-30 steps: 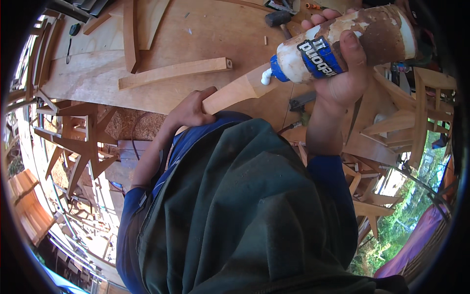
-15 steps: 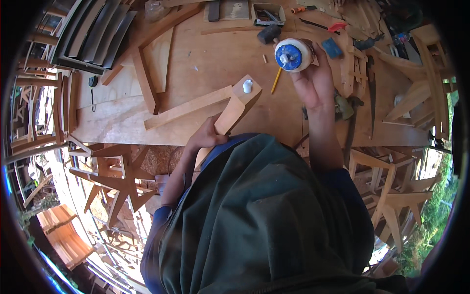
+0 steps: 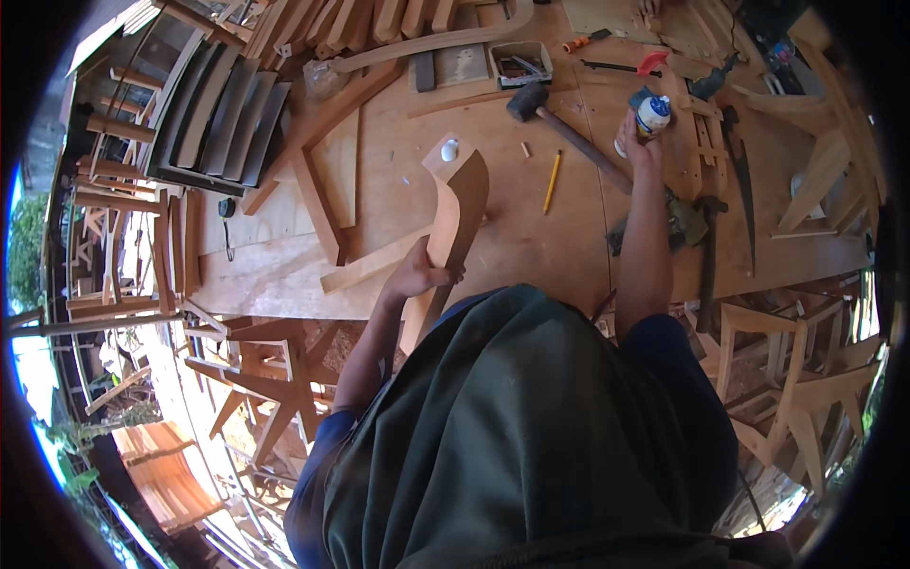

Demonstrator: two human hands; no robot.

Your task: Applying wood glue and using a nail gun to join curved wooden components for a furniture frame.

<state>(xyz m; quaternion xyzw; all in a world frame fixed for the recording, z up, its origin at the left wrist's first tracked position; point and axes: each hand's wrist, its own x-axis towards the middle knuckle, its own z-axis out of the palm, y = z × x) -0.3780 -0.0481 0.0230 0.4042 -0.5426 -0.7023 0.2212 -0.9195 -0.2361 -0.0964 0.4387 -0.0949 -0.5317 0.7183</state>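
My left hand (image 3: 420,273) grips a curved wooden piece (image 3: 457,216) and holds it upright against my body, its top end carrying a white blob of glue (image 3: 449,149). My right hand (image 3: 637,144) is stretched out over the plywood workbench (image 3: 398,190) and holds a white glue bottle (image 3: 651,114) with a blue label, standing on or just above the bench near a wooden frame part.
A mallet (image 3: 559,128) and a yellow pencil (image 3: 552,180) lie between my hands. Long wooden strips (image 3: 327,204), a small box of hardware (image 3: 521,62), a red-handled tool (image 3: 630,66) and chair parts (image 3: 825,180) crowd the bench. Stacked chair frames (image 3: 256,379) stand below left.
My right hand has carried the glue bottle away from the wooden piece's end out to the far right of the bench. The glue blob stays on the piece, still held by my left hand.
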